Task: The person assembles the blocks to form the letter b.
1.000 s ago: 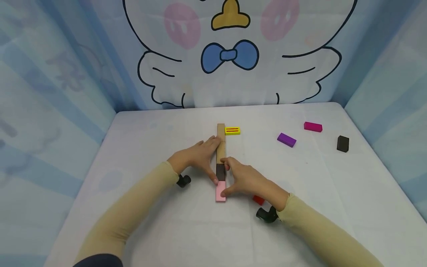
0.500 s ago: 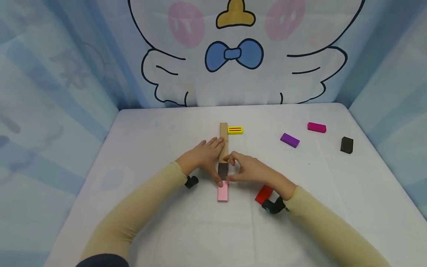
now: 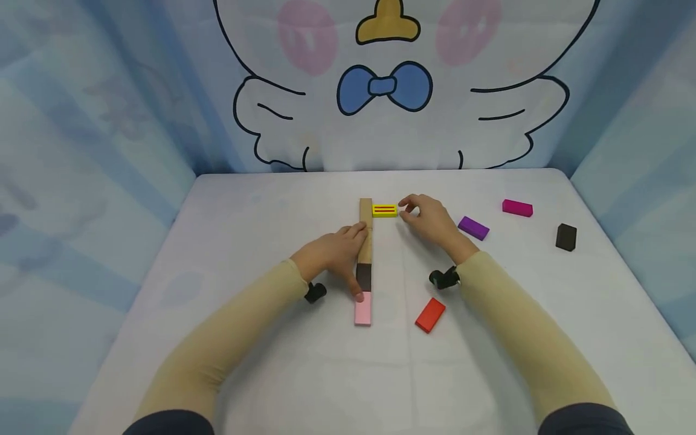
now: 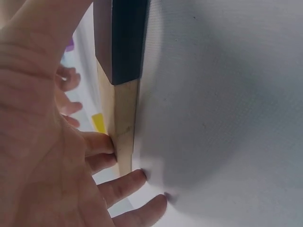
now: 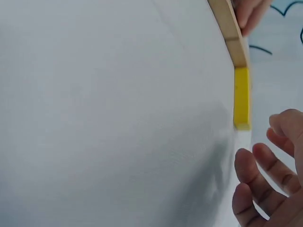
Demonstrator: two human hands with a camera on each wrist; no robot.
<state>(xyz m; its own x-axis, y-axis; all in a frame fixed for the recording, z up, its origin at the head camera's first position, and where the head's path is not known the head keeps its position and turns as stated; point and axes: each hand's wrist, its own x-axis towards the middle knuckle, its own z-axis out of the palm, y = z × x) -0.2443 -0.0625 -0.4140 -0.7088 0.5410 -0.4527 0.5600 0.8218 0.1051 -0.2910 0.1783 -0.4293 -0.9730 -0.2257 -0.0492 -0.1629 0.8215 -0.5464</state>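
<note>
Two tan wooden blocks [image 3: 365, 249], a dark block [image 3: 364, 278] and a pink block [image 3: 362, 312] lie end to end in a straight line on the white table. My left hand [image 3: 334, 257] rests along the line's left side, fingers spread, index finger at the wood and thumb at the pink block. In the left wrist view the fingertips reach the wooden block [image 4: 124, 111]. A yellow block [image 3: 385, 211] with red stripes sticks out rightward from the line's far end. Just right of it is my right hand [image 3: 433, 225], fingers loosely bent, with a gap to the yellow block [image 5: 241, 97] in the right wrist view.
A red block [image 3: 430, 315] lies at an angle right of the pink one. Beyond my right hand are a purple block [image 3: 473, 228], a magenta block [image 3: 518, 208] and a black block [image 3: 566, 237]. A printed curtain [image 3: 380, 142] hangs behind the table.
My right hand has left the dark and pink blocks and moved away from me to the yellow block's right end, uncovering the red block. My left hand stays at the line.
</note>
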